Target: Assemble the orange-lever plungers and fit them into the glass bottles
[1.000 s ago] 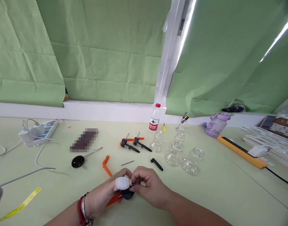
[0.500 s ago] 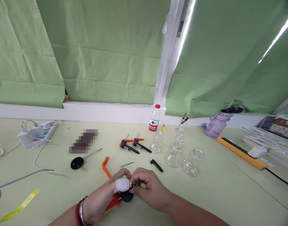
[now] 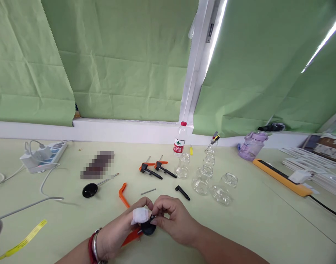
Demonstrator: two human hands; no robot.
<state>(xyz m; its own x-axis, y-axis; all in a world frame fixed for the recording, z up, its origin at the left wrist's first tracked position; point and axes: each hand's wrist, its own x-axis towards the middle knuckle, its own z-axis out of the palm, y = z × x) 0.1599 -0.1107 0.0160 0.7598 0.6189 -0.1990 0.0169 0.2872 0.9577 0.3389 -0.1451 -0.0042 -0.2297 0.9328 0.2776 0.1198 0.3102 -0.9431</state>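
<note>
A black round part (image 3: 148, 229) is held low over the near part of the pale green table (image 3: 247, 227), at its upper edge, between both hands. It is gripped by the closed fingers of the left hand (image 3: 122, 225), whose thumb is wrapped in a white dressing (image 3: 140, 215), and its top is pinched between the thumb and fingers of the right hand (image 3: 174, 222); the exact contact seems to be at a small fitting, though it is mostly covered by the fingertips. An orange lever (image 3: 131, 237) is seen beneath the left hand, beside the round part. Beyond the hands, a bent orange piece (image 3: 124, 195), a thin metal rod (image 3: 148, 191) and a black angled piece (image 3: 182, 193) are laid flat. Clear glass jars (image 3: 202, 181) are grouped to the right, the table being seen through their walls. By the handled tools (image 3: 216, 138), the rearmost glass jar (image 3: 211, 147) is occupied, their handles raised above its mouth. A red-capped water bottle (image 3: 180, 141) is stood upright near a small yellow tool (image 3: 191, 150), and a purple lidded bottle (image 3: 252, 146) is placed farther right, beside the orange power strip (image 3: 281, 177).
</note>
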